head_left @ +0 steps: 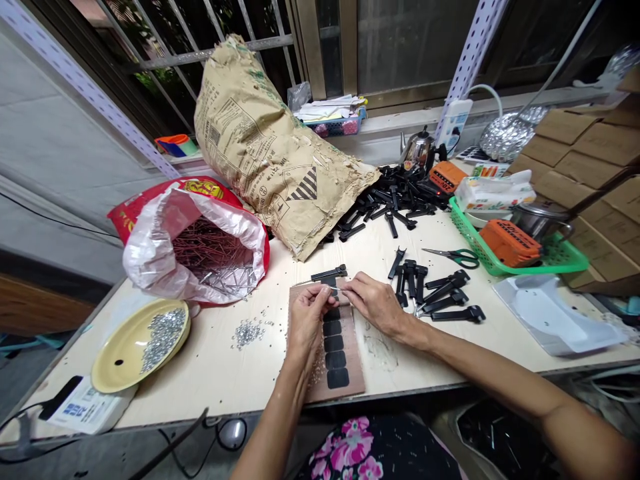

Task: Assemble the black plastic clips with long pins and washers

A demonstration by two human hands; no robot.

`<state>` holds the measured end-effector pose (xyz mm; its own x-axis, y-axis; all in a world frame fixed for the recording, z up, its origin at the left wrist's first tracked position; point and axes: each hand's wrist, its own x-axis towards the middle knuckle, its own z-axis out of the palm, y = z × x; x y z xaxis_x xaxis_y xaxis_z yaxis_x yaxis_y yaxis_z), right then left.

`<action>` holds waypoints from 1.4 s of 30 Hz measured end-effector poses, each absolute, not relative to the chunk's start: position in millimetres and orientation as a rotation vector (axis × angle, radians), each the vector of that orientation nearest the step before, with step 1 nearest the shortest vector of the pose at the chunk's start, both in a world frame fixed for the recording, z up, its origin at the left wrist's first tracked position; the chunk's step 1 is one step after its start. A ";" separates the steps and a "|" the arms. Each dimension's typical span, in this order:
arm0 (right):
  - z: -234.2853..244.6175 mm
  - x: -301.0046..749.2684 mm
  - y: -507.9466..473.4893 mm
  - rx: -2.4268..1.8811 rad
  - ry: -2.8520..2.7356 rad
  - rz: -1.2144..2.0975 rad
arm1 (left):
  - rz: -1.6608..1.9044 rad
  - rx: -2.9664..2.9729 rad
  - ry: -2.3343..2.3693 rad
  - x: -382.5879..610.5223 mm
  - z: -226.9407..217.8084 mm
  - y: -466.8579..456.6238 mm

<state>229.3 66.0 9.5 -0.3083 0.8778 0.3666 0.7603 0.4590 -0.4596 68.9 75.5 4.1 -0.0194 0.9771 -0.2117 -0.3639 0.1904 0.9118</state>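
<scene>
My left hand and my right hand are close together above a brown board. A thin silvery metal rod spans the gap between their pinched fingertips. Anything smaller at the left fingertips is too tiny to make out. Down the board runs a row of black rounded squares, partly covered by my hands. Just beyond them lies a black plastic handle-like piece. To the left sits a small pile of clear or silvery bits. Several more black pieces lie right of my right hand.
A sack of metal rods and a yellow bowl of small bits stand left. Behind are a large paper sack and heaped black pieces. Scissors, a green basket and a white tray lie right.
</scene>
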 end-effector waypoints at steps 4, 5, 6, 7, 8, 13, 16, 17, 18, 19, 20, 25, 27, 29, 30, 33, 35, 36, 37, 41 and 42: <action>11.0 230.1 62.7 -1.385 -2.156 0.241 | 1.205 0.687 1.035 66.9 4.5 76.7; 11.2 230.4 62.1 -1.390 -2.161 0.230 | 1.186 0.693 1.041 66.0 4.0 76.7; 11.3 230.7 61.4 -1.393 -2.170 0.220 | 1.162 0.714 1.052 64.8 3.6 76.6; 11.3 230.9 60.8 -1.395 -2.181 0.207 | 1.138 0.753 1.070 63.4 3.1 76.4; 11.2 231.2 60.0 -1.393 -2.194 0.190 | 1.115 0.812 1.096 61.8 2.8 76.2; 9.3 231.2 56.5 -1.375 -2.230 0.060 | 1.043 1.126 1.238 55.7 3.4 75.5; 5.7 231.2 56.9 -1.319 -2.297 -0.008 | 1.029 1.109 1.220 54.7 2.7 75.9; 3.7 231.5 58.0 -1.303 -2.320 -0.014 | 1.014 1.109 1.227 54.3 1.6 76.2; 1.4 232.0 59.5 -1.298 -2.331 0.007 | 0.995 1.120 1.247 53.9 0.0 76.6; -1.1 232.7 61.5 -1.297 -2.331 0.062 | 0.972 1.135 1.275 53.3 -2.1 77.1; -3.8 233.5 63.7 -1.295 -2.320 0.141 | 0.950 1.146 1.303 52.5 -4.7 77.5; -13.5 236.8 73.0 -1.224 -2.291 0.383 | 0.866 1.167 1.370 46.7 -14.5 76.0; -15.6 237.0 75.3 -1.215 -2.322 0.364 | 0.844 1.224 1.406 43.1 -14.1 73.3; -18.1 236.9 78.5 -1.218 -2.329 0.356 | 0.851 1.294 1.475 38.7 -12.4 70.5; -19.6 236.9 80.7 -1.228 -2.320 0.362 | 0.874 1.333 1.520 36.5 -11.9 69.3; -24.2 237.5 89.6 -1.282 -2.307 0.377 | 0.999 1.464 1.629 31.0 -13.4 66.9; -25.5 238.3 95.5 -1.291 -2.328 0.372 | 1.066 1.519 1.649 29.7 -16.5 66.2; -25.3 238.9 97.9 -1.285 -2.343 0.364 | 1.083 1.536 1.650 29.9 -18.1 65.9; -24.5 239.5 99.9 -1.276 -2.355 0.354 | 1.090 1.552 1.650 30.6 -19.6 65.7; -17.9 242.2 103.6 -1.237 -2.409 0.325 | 1.115 1.607 1.647 34.8 -23.4 65.2; -16.3 242.7 103.9 -1.224 -2.422 0.319 | 1.121 1.612 1.647 35.4 -23.9 65.2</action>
